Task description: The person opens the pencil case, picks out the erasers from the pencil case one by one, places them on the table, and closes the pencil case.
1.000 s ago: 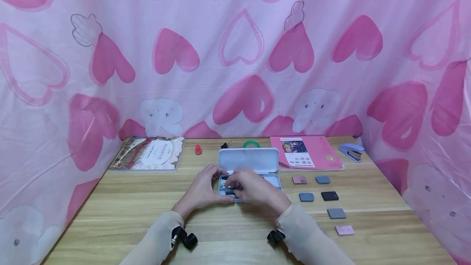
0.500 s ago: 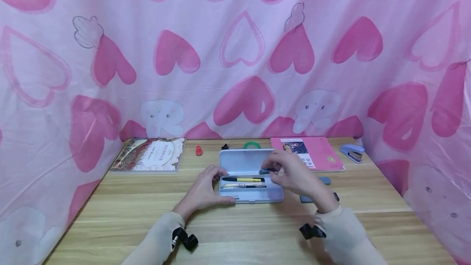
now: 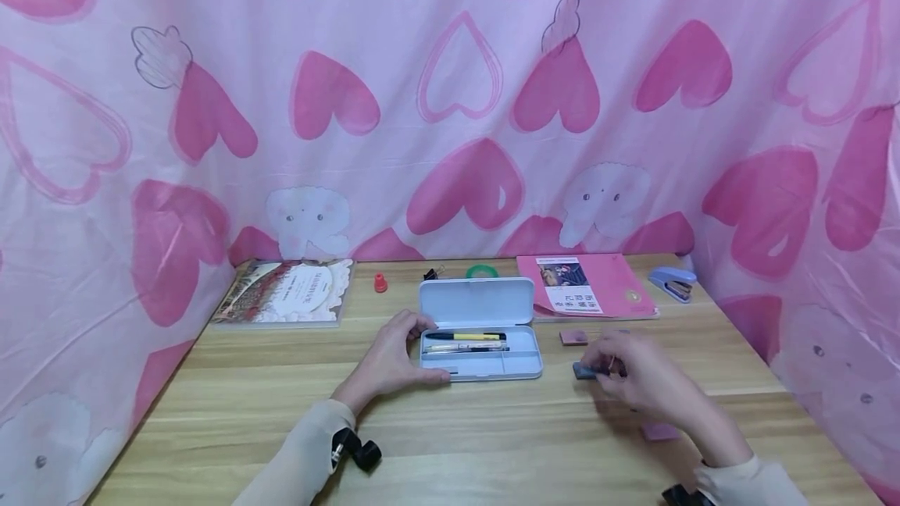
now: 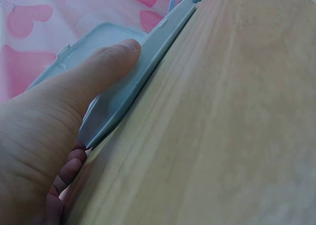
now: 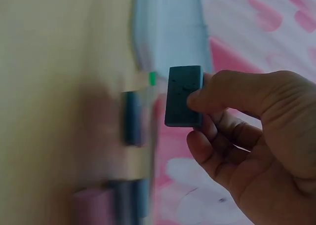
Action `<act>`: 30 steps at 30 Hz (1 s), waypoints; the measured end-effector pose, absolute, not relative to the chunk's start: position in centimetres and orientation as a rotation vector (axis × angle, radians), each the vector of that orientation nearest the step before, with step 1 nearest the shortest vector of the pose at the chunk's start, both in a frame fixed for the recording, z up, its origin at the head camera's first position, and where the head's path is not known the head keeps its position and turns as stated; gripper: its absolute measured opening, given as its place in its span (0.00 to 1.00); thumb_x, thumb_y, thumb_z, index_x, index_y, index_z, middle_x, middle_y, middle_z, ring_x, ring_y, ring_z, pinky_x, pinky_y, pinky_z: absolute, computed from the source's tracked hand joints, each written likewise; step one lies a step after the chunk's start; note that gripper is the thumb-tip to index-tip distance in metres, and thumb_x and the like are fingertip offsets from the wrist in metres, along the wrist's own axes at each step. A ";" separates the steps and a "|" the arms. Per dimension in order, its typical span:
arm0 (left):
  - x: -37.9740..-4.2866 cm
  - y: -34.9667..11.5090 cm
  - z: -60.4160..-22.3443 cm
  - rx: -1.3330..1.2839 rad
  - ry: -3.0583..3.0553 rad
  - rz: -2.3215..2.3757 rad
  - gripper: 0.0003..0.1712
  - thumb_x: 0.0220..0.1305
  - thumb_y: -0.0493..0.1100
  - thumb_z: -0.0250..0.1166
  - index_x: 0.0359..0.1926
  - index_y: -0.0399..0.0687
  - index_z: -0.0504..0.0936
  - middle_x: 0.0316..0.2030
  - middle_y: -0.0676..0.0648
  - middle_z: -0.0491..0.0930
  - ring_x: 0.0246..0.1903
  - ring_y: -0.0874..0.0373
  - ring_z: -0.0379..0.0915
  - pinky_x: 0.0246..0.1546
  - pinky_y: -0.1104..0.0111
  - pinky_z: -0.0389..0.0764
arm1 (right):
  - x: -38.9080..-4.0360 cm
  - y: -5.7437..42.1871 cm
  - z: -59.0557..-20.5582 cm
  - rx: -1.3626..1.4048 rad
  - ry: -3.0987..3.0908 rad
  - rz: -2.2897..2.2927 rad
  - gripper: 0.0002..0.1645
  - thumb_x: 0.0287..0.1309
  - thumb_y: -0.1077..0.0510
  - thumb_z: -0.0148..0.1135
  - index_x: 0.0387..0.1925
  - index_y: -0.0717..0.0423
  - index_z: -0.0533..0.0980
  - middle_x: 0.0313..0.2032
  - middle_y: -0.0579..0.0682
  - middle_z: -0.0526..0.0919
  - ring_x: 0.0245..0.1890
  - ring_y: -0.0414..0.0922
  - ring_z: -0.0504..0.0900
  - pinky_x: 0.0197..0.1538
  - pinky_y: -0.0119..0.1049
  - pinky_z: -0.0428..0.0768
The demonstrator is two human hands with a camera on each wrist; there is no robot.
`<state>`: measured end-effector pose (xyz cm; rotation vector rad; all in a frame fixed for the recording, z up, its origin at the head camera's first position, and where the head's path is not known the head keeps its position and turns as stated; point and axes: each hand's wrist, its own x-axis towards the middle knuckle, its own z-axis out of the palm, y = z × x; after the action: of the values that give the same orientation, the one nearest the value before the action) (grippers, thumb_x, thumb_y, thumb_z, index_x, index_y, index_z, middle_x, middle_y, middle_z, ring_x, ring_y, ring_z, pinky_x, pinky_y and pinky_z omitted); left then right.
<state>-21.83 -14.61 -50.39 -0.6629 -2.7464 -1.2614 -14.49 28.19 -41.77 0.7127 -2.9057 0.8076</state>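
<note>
My left hand (image 3: 395, 358) grips the left end of a light blue pencil case (image 3: 476, 301), thumb over its front edge and fingers behind. The lid stands open. A yellow-and-black pen (image 3: 473, 336) and a slim white pen (image 3: 460, 347) lie in its long rear compartment. Right of the case, my right hand (image 3: 643, 377) pinches a dark rectangular eraser (image 5: 183, 96) between thumb and fingers, seen best in the right wrist view. Close beside its fingertips is a blue-grey eraser (image 3: 583, 372). A pinkish eraser (image 3: 573, 337) lies behind it.
Another pink eraser (image 3: 659, 432) lies below my right hand, which covers others. Along the back are a patterned book (image 3: 284, 295), a red cone-shaped piece (image 3: 380, 283), a black binder clip (image 3: 431, 275), green tape (image 3: 481, 272), a pink book (image 3: 608, 287) and a purple stapler (image 3: 673, 283).
My right hand has lifted a dark eraser out of the pencil case and carried it right, over the loose erasers. My left hand stays on the case.
</note>
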 end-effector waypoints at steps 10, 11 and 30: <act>-21.8 -14.6 -50.3 -0.665 -2.753 -1.262 0.51 0.38 0.72 0.91 0.61 0.60 0.82 0.56 0.58 0.79 0.54 0.60 0.75 0.64 0.55 0.81 | -13.7 29.3 -44.6 0.661 -3.061 0.875 0.19 0.58 0.68 0.81 0.41 0.40 0.86 0.37 0.38 0.81 0.36 0.37 0.76 0.38 0.31 0.80; -21.8 -14.5 -50.4 -0.664 -2.752 -1.262 0.51 0.38 0.72 0.91 0.61 0.60 0.82 0.56 0.58 0.79 0.54 0.60 0.75 0.64 0.55 0.81 | -13.7 29.4 -44.7 0.677 -3.061 0.870 0.20 0.58 0.68 0.81 0.41 0.40 0.86 0.37 0.38 0.81 0.36 0.37 0.76 0.38 0.31 0.80; -21.9 -14.5 -50.6 -0.663 -2.732 -1.253 0.50 0.38 0.73 0.91 0.60 0.61 0.82 0.56 0.59 0.79 0.54 0.61 0.75 0.63 0.56 0.81 | -15.5 27.2 -41.4 0.830 -2.976 1.028 0.16 0.67 0.61 0.80 0.53 0.51 0.87 0.47 0.45 0.90 0.45 0.45 0.86 0.48 0.35 0.87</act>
<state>-21.93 -14.49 -50.64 -0.6626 -2.7317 -1.2529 -15.47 27.22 -41.41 0.8305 -2.9760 1.0275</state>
